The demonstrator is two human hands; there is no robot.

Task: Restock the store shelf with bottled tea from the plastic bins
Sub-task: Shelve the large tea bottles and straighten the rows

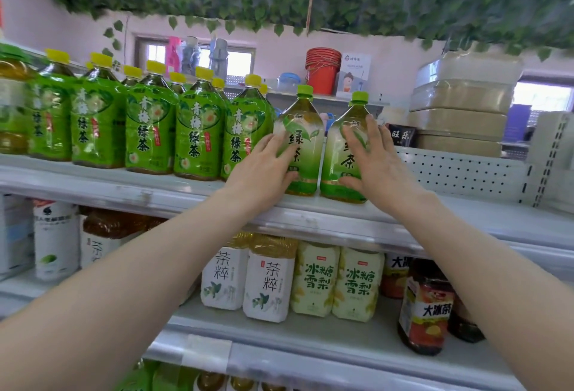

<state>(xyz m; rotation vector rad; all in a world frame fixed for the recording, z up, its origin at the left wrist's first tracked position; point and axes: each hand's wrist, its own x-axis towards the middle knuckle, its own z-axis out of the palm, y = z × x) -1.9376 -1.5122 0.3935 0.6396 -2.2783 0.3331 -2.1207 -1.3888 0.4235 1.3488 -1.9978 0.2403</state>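
Two large green tea bottles stand upright side by side on the top shelf (pixel 466 222). My left hand (pixel 264 170) lies flat against the front of the left bottle (pixel 306 148), fingers straight. My right hand (pixel 377 160) presses with straight fingers on the front of the right bottle (pixel 346 166). Left of them runs a row of plum green tea bottles (pixel 149 129) with yellow caps. No plastic bin is in view.
The top shelf right of the two bottles is bare, backed by a perforated white panel (pixel 459 170). The shelf below holds white tea bottles (pixel 268 285), pear drink bottles (pixel 335 282) and iced tea bottles (pixel 425 313). Stacked packages (pixel 462 104) and red buckets (pixel 321 69) sit behind.
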